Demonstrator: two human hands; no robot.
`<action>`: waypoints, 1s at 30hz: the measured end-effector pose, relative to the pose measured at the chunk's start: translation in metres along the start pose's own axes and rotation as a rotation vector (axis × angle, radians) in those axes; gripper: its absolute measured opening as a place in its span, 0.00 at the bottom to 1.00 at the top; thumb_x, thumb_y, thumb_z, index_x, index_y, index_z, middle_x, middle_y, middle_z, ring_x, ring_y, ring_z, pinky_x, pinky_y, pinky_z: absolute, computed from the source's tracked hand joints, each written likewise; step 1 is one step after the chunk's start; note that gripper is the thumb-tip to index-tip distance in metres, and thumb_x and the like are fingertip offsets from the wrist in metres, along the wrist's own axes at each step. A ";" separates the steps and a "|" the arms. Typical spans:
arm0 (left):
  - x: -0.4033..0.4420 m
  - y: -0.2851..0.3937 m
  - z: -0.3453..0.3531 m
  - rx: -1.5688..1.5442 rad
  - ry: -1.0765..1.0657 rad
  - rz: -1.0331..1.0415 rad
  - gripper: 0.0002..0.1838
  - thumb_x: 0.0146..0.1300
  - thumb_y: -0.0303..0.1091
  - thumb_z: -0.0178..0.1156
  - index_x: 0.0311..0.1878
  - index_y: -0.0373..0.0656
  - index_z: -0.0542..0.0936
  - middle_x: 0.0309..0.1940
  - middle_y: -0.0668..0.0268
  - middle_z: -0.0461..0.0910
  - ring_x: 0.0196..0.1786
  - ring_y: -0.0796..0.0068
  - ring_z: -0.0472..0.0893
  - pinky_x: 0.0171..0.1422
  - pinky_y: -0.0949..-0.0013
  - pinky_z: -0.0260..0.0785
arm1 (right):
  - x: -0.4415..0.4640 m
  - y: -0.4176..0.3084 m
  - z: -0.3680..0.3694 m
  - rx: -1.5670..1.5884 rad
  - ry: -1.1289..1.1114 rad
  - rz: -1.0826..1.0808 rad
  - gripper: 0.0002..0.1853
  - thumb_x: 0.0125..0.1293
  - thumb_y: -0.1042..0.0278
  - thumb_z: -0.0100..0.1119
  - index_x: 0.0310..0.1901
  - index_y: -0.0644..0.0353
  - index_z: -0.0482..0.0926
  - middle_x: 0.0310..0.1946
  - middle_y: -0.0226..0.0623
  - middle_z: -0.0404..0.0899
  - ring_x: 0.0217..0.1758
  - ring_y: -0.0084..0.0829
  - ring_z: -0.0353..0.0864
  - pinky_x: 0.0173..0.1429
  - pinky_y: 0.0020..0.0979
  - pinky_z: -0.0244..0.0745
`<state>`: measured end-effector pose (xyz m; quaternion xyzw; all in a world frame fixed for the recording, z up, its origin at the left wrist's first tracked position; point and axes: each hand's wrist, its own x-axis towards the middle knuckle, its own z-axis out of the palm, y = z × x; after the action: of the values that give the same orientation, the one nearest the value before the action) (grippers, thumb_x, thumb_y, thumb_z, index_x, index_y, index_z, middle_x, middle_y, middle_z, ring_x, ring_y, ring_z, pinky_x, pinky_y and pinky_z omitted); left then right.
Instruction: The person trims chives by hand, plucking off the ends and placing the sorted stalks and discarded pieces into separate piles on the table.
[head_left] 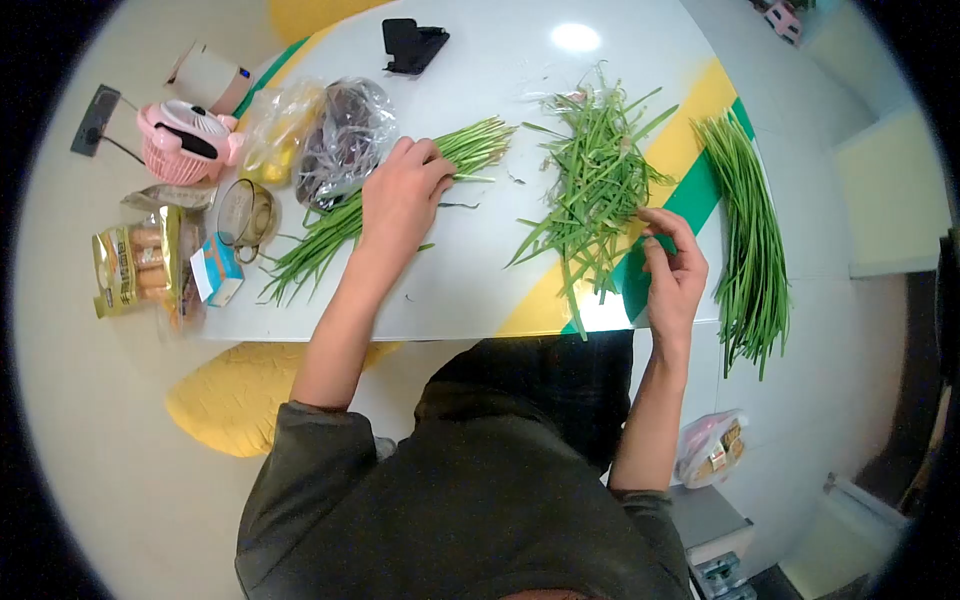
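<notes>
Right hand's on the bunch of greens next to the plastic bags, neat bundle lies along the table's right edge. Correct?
Not quite: the head view shows the left hand on the bunch of greens next to the plastic bags, not the right. The neat bundle does lie along the table's right edge.

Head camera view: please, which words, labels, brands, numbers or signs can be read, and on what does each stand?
None can be read clearly.
Gold packet: characters, too small and blurred.
Blue and white box: any print too small.
Lower-right bag: any labels too blurred.
</notes>
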<state>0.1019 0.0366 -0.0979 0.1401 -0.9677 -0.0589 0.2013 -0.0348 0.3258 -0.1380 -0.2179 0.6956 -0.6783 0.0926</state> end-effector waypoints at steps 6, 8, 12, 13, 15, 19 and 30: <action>0.002 -0.021 -0.027 -0.245 0.222 -0.106 0.05 0.56 0.27 0.70 0.38 0.44 0.87 0.38 0.68 0.85 0.42 0.72 0.80 0.44 0.70 0.72 | -0.002 0.002 0.004 -0.021 0.050 0.013 0.13 0.70 0.80 0.58 0.54 0.63 0.83 0.51 0.33 0.80 0.52 0.22 0.77 0.50 0.22 0.73; 0.006 -0.028 -0.052 -0.450 0.319 -0.252 0.04 0.59 0.27 0.70 0.38 0.42 0.87 0.39 0.70 0.86 0.41 0.77 0.80 0.44 0.74 0.70 | -0.005 -0.001 0.009 -0.103 0.061 -0.013 0.13 0.70 0.78 0.60 0.54 0.62 0.83 0.50 0.33 0.81 0.52 0.23 0.78 0.48 0.22 0.74; 0.020 -0.032 -0.104 -0.371 0.391 -0.255 0.08 0.62 0.27 0.68 0.44 0.41 0.88 0.45 0.70 0.87 0.44 0.82 0.80 0.45 0.77 0.69 | -0.007 -0.005 0.019 -0.361 0.018 -0.180 0.13 0.67 0.79 0.63 0.53 0.61 0.84 0.49 0.35 0.82 0.51 0.27 0.80 0.44 0.23 0.74; 0.026 -0.033 -0.108 -0.315 0.375 -0.247 0.09 0.63 0.26 0.66 0.46 0.41 0.88 0.47 0.69 0.87 0.46 0.82 0.81 0.44 0.77 0.69 | -0.006 -0.008 0.021 -0.435 0.008 -0.218 0.13 0.66 0.79 0.64 0.52 0.60 0.84 0.49 0.36 0.82 0.50 0.28 0.80 0.43 0.23 0.74; 0.036 -0.023 -0.119 -0.330 0.344 -0.317 0.08 0.65 0.26 0.65 0.46 0.39 0.88 0.43 0.67 0.87 0.44 0.80 0.81 0.44 0.76 0.71 | -0.009 -0.020 0.035 -0.480 -0.037 -0.288 0.13 0.64 0.80 0.65 0.50 0.60 0.84 0.48 0.38 0.83 0.50 0.31 0.81 0.45 0.26 0.75; 0.050 -0.010 -0.132 -0.320 0.553 -0.371 0.05 0.65 0.27 0.68 0.40 0.36 0.87 0.31 0.66 0.86 0.36 0.77 0.82 0.46 0.74 0.74 | -0.014 -0.036 0.074 -0.563 -0.176 -0.436 0.12 0.60 0.80 0.67 0.47 0.61 0.85 0.44 0.42 0.84 0.49 0.41 0.81 0.55 0.36 0.76; 0.063 -0.015 -0.174 -0.670 1.073 0.053 0.06 0.63 0.34 0.69 0.40 0.44 0.88 0.28 0.71 0.85 0.24 0.87 0.64 0.30 0.79 0.53 | -0.017 -0.045 0.197 -0.640 -0.536 -0.466 0.09 0.59 0.72 0.67 0.43 0.56 0.83 0.41 0.35 0.78 0.47 0.40 0.80 0.45 0.39 0.79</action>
<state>0.1206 -0.0065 0.0820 0.0555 -0.6641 -0.2753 0.6929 0.0719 0.1559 -0.1090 -0.5530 0.7536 -0.3527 0.0427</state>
